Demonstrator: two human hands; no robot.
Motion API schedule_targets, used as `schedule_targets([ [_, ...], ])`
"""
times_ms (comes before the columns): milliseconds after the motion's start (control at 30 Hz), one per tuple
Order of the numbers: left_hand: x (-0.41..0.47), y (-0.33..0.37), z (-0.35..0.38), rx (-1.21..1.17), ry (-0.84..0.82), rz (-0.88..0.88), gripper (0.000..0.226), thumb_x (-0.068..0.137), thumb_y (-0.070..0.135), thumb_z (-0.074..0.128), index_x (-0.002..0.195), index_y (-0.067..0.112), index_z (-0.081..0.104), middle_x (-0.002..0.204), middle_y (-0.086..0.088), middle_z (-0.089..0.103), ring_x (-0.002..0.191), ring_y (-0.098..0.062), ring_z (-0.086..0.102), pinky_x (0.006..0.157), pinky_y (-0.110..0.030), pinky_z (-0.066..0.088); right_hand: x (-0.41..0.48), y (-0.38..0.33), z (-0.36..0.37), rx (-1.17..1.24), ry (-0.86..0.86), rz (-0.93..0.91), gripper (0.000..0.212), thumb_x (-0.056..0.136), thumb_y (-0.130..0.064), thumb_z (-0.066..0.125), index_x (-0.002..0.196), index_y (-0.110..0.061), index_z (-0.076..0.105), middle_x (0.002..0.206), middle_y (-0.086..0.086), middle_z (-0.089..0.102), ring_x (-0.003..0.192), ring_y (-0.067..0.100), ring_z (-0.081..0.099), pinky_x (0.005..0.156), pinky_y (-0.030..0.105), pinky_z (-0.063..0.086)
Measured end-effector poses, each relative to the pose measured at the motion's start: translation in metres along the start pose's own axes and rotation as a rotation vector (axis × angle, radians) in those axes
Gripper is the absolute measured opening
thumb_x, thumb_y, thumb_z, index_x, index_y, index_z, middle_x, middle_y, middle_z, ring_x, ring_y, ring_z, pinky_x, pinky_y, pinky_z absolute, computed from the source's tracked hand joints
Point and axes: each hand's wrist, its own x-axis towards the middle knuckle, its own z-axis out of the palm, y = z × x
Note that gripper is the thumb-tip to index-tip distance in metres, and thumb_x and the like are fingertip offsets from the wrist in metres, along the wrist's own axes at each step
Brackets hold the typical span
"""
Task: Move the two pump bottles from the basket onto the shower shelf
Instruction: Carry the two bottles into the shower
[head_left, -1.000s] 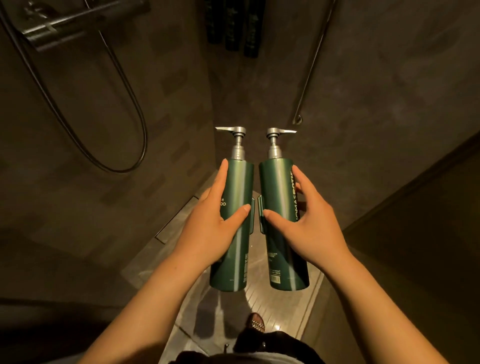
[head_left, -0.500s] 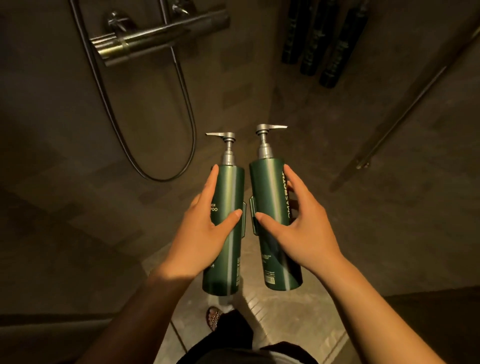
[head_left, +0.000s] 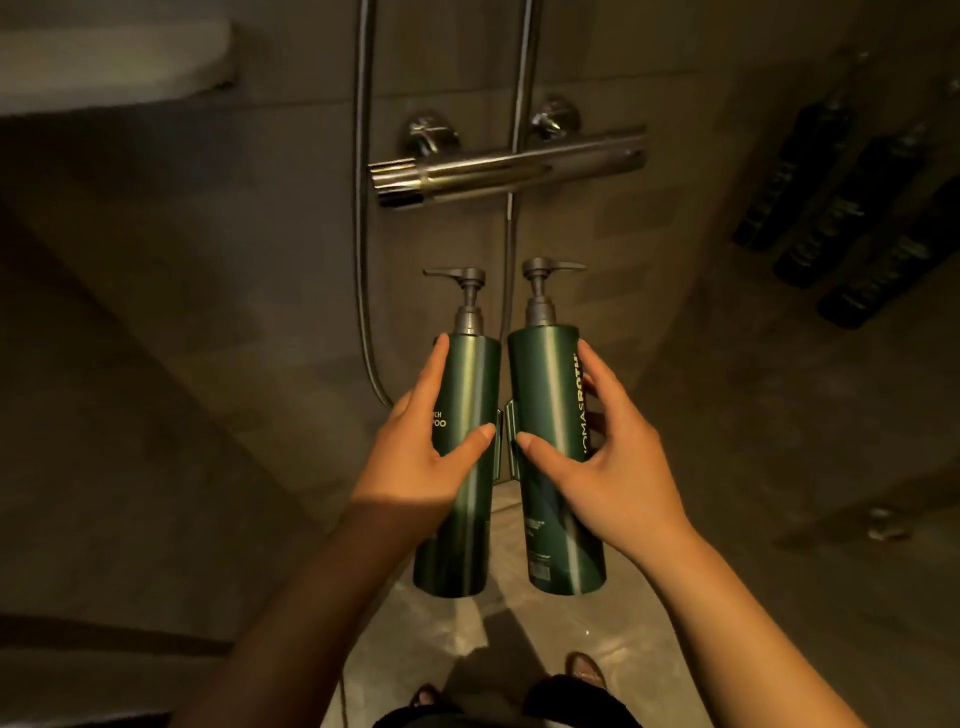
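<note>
Left hand (head_left: 415, 457) grasps left bottle (head_left: 462, 467), right hand (head_left: 597, 467) right bottle (head_left: 550, 457); both airborne, unplaced. Shelf possibly pale ledge (head_left: 114, 57) at 10 o'clock.

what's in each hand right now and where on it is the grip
Each hand holds one green pump bottle around mid-body: left hand on the left bottle, right hand on the right bottle.

Views: one, head-worn, wide-angle | Facing: forward and steeply down at a shower wall, mixer bar (head_left: 509, 169) seen upper centre | Nearness: floor (head_left: 519, 634) seen far below, forearms close | Shared area: none
</note>
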Motion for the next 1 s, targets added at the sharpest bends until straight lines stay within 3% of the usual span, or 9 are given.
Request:
schedule_targets([
  [167, 0.008, 0.010, 0.000, -0.003, 0.204, -0.069, 0.083, 0.076, 0.037, 0.066, 0.137, 0.059, 0.012, 0.143, 0.011, 0.036, 0.124, -0.008, 0.044, 0.099, -0.044, 0.042, 0.044, 0.000, -0.001, 0.064, -0.176, -0.108, 0.087, 0.069, -0.035, 0.076, 0.139, -0.047, 0.026, 0.132, -0.014, 0.047, 0.117, 0.008, 0.050, 0.093, 0.040, 0.047],
  [367, 0.007, 0.031, 0.009, 0.035, 0.410, -0.095, 0.082, 0.076, 0.044, 0.064, 0.139, 0.056, 0.013, 0.144, 0.013, 0.037, 0.126, -0.004, 0.042, 0.101, -0.042, 0.041, 0.083, -0.005, -0.006, 0.188, -0.361, -0.254, 0.083, 0.065, -0.041, 0.073, 0.127, -0.067, 0.024, 0.119, -0.047, 0.041, 0.112, -0.006, 0.050, 0.091, 0.035, 0.050],
  [500, 0.003, 0.046, 0.018, 0.092, 0.533, -0.140, 0.082, 0.078, 0.045, 0.066, 0.135, 0.063, 0.010, 0.142, 0.012, 0.040, 0.121, -0.008, 0.048, 0.096, -0.043, 0.045, 0.102, -0.005, -0.008, 0.243, -0.448, -0.329, 0.085, 0.063, -0.043, 0.072, 0.132, -0.061, 0.026, 0.121, -0.044, 0.041, 0.109, -0.010, 0.050, 0.088, 0.035, 0.051],
  [700, -0.003, 0.072, 0.026, 0.196, 0.692, -0.153, 0.085, 0.077, 0.042, 0.066, 0.139, 0.057, 0.010, 0.140, 0.008, 0.041, 0.118, -0.006, 0.048, 0.093, -0.041, 0.048, 0.120, -0.016, -0.012, 0.283, -0.575, -0.443, 0.086, 0.062, -0.046, 0.071, 0.132, -0.061, 0.024, 0.116, -0.045, 0.043, 0.108, -0.008, 0.051, 0.087, 0.037, 0.052],
  [767, -0.006, 0.081, 0.023, 0.241, 0.726, -0.169, 0.085, 0.077, 0.044, 0.064, 0.138, 0.058, 0.007, 0.138, 0.012, 0.041, 0.112, 0.003, 0.047, 0.092, -0.038, 0.048, 0.123, -0.023, -0.012, 0.290, -0.601, -0.466, 0.086, 0.061, -0.049, 0.071, 0.132, -0.061, 0.024, 0.116, -0.043, 0.042, 0.108, -0.006, 0.051, 0.088, 0.037, 0.051],
  [867, -0.009, 0.094, 0.015, 0.298, 0.764, -0.173, 0.085, 0.078, 0.046, 0.064, 0.138, 0.058, 0.006, 0.130, 0.020, 0.036, 0.101, 0.018, 0.038, 0.090, -0.032, 0.046, 0.127, -0.038, -0.012, 0.310, -0.619, -0.512, 0.084, 0.060, -0.053, 0.069, 0.129, -0.065, 0.022, 0.110, -0.052, 0.040, 0.102, -0.018, 0.048, 0.081, 0.024, 0.049],
  [1000, -0.011, 0.108, -0.004, 0.352, 0.808, -0.164, 0.084, 0.076, 0.050, 0.062, 0.138, 0.059, 0.005, 0.130, 0.023, 0.034, 0.106, 0.013, 0.037, 0.090, -0.027, 0.043, 0.132, -0.060, -0.008, 0.353, -0.630, -0.548, 0.084, 0.060, -0.055, 0.068, 0.127, -0.068, 0.020, 0.106, -0.058, 0.035, 0.098, -0.026, 0.043, 0.073, 0.009, 0.040],
])
